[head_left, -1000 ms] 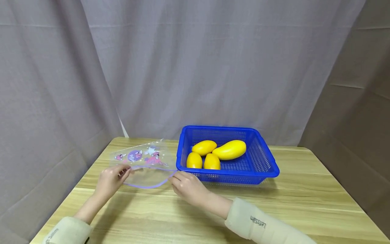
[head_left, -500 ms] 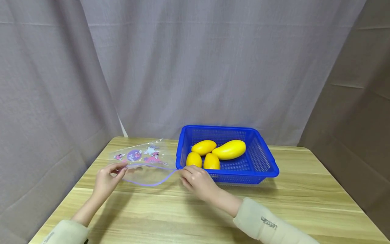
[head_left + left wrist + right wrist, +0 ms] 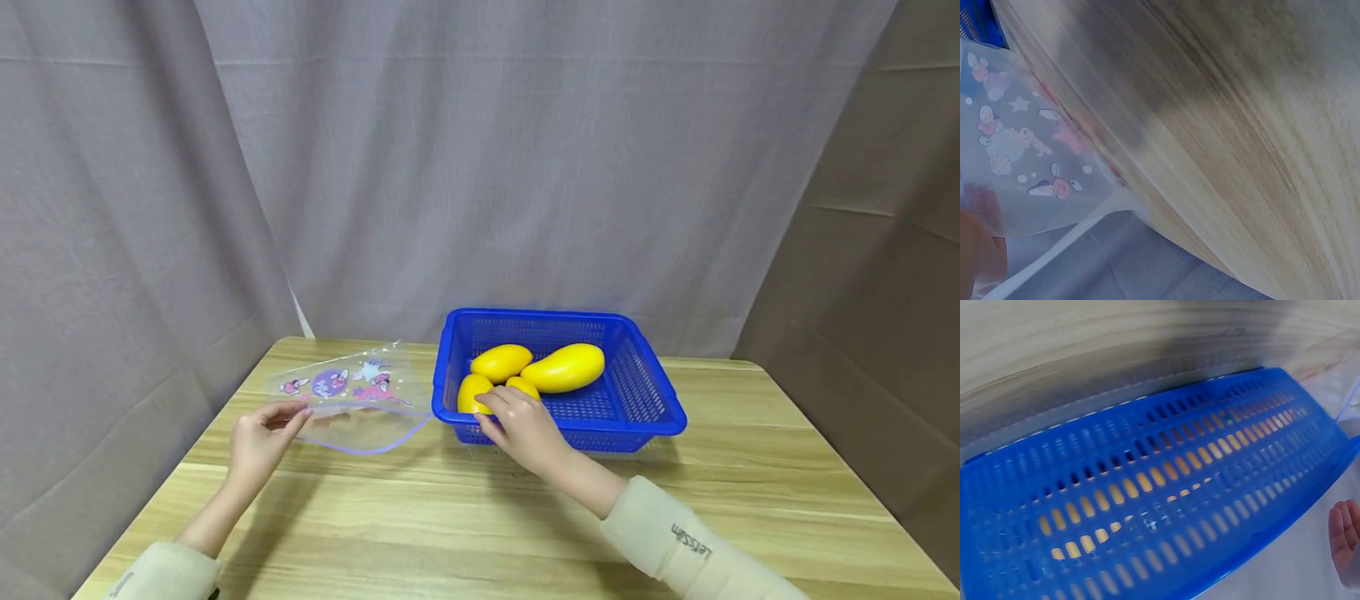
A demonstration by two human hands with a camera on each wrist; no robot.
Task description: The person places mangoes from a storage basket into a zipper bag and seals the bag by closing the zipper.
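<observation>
- Far left, grey curtain (image 3: 142,250) hanging beside the wooden desk (image 3: 390,533).
- Left hand (image 3: 258,437): forearm angled inward, grip pinching the clear bag's edge.
- Clear bag (image 3: 330,383) lies mouth gaping, just beside the basket.
- Blue basket (image 3: 585,424): four yellow mangoes (image 3: 564,369) inside.
- Right hand (image 3: 525,425) over its front rim, grip empty, fingers loosely bent, partly hiding two mangoes; touching, can't tell.
</observation>
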